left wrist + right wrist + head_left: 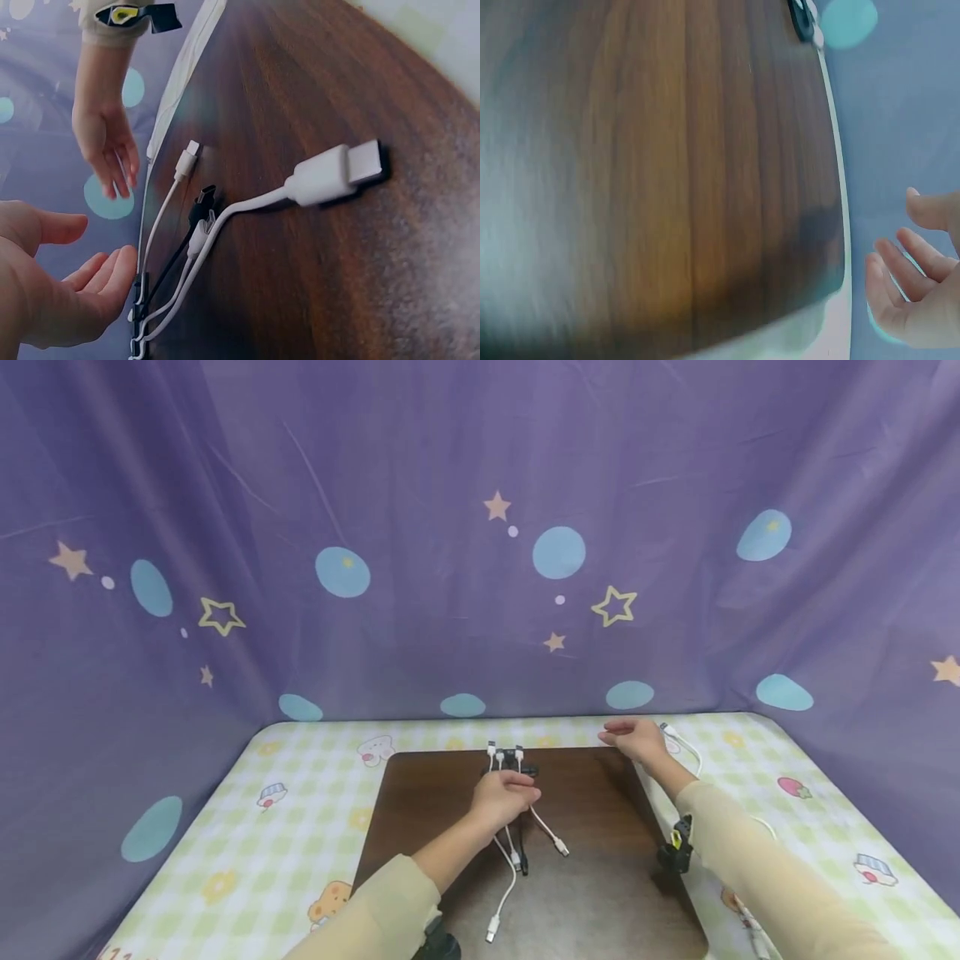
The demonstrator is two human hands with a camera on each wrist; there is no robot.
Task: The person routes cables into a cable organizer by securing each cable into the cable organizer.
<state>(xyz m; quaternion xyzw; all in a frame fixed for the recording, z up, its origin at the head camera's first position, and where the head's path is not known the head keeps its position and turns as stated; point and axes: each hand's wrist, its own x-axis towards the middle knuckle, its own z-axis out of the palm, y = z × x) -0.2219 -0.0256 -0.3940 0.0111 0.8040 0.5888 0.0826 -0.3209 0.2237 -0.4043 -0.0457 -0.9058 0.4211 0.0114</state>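
Note:
My left hand (504,799) hovers over the black cable holder (510,756) near the board's far edge. Its fingers are relaxed and apart from the thumb in the left wrist view, with nothing between them. White cables (512,885) and a black cable (524,860) run from the holder toward me across the board. A white connector (322,176) lies closest in the left wrist view. My right hand (637,741) is above the board's far right corner, its fingers (911,274) loosely bent and holding nothing. The left hand hides part of the cables in the head view.
A dark brown wooden board (592,893) lies on a checked tablecloth (292,835). More white cable (688,745) lies on the cloth right of the board, partly behind the right arm. A purple curtain (420,643) hangs behind the table.

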